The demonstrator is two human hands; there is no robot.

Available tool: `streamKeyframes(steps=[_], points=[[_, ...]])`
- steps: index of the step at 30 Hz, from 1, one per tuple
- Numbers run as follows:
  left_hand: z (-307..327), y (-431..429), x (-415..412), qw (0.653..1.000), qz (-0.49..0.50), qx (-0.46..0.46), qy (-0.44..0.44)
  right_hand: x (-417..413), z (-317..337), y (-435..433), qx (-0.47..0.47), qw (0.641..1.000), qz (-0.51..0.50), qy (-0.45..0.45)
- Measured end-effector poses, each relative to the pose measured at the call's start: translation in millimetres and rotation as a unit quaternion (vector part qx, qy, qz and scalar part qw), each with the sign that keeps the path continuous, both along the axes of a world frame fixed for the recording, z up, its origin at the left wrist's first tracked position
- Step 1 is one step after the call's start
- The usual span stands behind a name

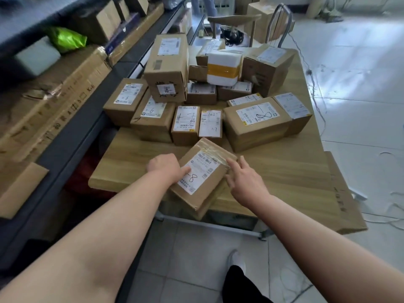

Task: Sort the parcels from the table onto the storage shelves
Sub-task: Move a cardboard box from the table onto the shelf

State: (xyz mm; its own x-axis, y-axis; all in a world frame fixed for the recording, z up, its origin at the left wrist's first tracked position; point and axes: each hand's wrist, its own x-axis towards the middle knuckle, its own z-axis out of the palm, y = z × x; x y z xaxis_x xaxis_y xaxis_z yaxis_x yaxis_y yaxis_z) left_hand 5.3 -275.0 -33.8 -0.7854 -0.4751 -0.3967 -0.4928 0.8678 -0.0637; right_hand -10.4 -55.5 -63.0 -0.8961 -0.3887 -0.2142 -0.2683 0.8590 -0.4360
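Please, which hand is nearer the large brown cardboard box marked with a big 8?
Right: the right hand is in front of the large brown cardboard box; the left hand lies beyond the small brown parcel.

Left hand: fingertips hidden behind the 9 o'clock edge of the parcel; the thumb covers the mark before the handwritten 8.
Right hand: lower fingers lost against the parcel's 3 o'clock side; grip or mere touch cannot be told.
Labels: printed lines too small to read.
Shelves: from 9 to 11 o'clock, blurred, cut by the left and top edges.
Green bag: blurred, at 10 o'clock.
Chair: at 12 o'clock, lower part hidden behind boxes.
Leg: at 6 o'clock, cut by the bottom edge.
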Motion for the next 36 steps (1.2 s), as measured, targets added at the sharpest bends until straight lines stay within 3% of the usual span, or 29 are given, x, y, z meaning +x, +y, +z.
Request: streamKeyframes(steps=[7, 12, 17, 21, 25, 31, 36], points=[[-23.2, 15.2, 51.5, 0.983, 0.056, 0.165, 0.055, 49.0, -4.0, -13.2, -0.051, 0.993, -0.022, -0.104], [-38.2, 24.5, 76.5, 0.928, 0.1, 0.324, 0.152, 52.1, -10.0, -15.9, -0.109, 0.982, -0.095, -0.124], [-41.8, 32.8, 76.1, 0.946, 0.088, 0.283, 0.134, 46.1, -11.1, -18.2, -0.146, 0.97, -0.117, -0.157], [-44.0, 32.0, 74.6, 0.939, 0.111, 0.298, 0.133, 37.5, -9.8, -17.6, -0.151, 0.97, -0.104, -0.16], [-48.0, 34.3, 72.4, 0.912, 0.156, 0.344, 0.159, 31.4, -13.6, -12.5, -0.175, 0.967, -0.071, -0.171], [-45.5, 61.9, 96.3, 0.886, 0.245, 0.343, 0.193, 25.3, -16.8, 3.3, -0.182, 0.965, -0.007, -0.19], [-45.2, 99.0, 151.8, 0.82, 0.348, 0.378, 0.254, 43.9, -14.0, 19.1, -0.138, 0.966, 0.109, -0.189]])
